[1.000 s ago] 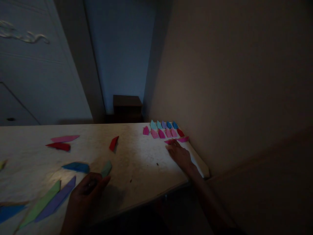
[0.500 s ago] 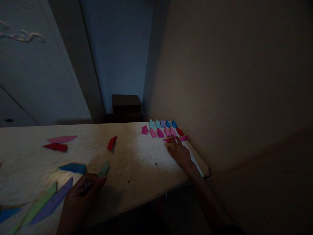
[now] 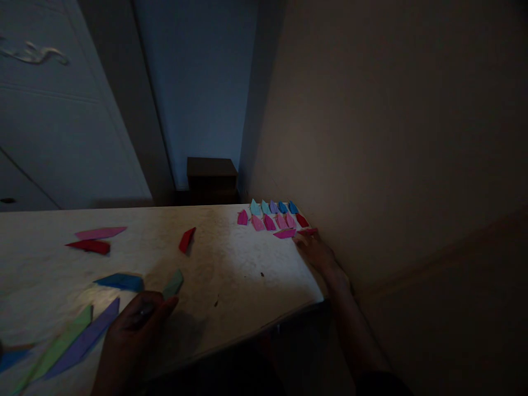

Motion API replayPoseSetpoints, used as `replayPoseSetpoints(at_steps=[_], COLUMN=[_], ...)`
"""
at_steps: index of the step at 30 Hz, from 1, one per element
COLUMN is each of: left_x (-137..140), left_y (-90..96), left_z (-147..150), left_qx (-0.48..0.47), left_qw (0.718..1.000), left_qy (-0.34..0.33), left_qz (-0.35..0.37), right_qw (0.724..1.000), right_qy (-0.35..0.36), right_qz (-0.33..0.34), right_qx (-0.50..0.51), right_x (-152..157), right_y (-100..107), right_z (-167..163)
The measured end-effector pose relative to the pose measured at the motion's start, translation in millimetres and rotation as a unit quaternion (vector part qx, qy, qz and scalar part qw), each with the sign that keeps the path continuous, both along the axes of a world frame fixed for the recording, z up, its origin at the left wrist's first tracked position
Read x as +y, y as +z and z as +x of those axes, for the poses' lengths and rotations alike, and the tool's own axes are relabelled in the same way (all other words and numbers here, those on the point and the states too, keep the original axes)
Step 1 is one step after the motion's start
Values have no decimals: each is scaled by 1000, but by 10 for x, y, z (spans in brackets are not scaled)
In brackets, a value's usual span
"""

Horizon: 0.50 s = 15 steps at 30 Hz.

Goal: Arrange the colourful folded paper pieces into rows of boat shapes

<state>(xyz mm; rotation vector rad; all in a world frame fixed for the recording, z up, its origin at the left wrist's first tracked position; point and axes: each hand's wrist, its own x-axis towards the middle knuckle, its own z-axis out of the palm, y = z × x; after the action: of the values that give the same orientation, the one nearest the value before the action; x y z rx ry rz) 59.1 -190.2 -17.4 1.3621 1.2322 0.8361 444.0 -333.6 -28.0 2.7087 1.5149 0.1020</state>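
Pale tabletop (image 3: 235,286) beneath; left grip (image 3: 134,324) pinches angular grey-green paper (image 3: 174,283); right grip (image 3: 317,253), cannot tell.

Right of the small red folded-paper piece (image 3: 187,240), the pale surface (image 3: 231,280) gives open passage up to rows of small pink and blue folded papers (image 3: 269,223); left of it, long green and purple paper strips (image 3: 84,342) obstruct.

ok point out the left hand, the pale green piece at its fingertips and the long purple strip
Left hand (image 3: 134,323): head view, its middle.
Pale green piece (image 3: 173,283): head view, its exposed part.
Long purple strip (image 3: 84,344): head view, mid-length.
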Motion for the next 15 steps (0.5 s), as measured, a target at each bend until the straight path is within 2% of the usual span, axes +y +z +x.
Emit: replayPoseSetpoints(at_steps=[9, 15], left_x=[-39, -34], left_y=[6, 14], left_z=[8, 0], left_qx=[-8, 2], left_qw=[1000, 1000], left_qy=[-2, -15], left_qz=[7, -10], right_qw=[1000, 1000], right_qy=[-3, 29], right_qz=[13, -7], right_qx=[-2, -4], right_x=[-12, -14], right_y=[2, -18], right_z=[16, 37])
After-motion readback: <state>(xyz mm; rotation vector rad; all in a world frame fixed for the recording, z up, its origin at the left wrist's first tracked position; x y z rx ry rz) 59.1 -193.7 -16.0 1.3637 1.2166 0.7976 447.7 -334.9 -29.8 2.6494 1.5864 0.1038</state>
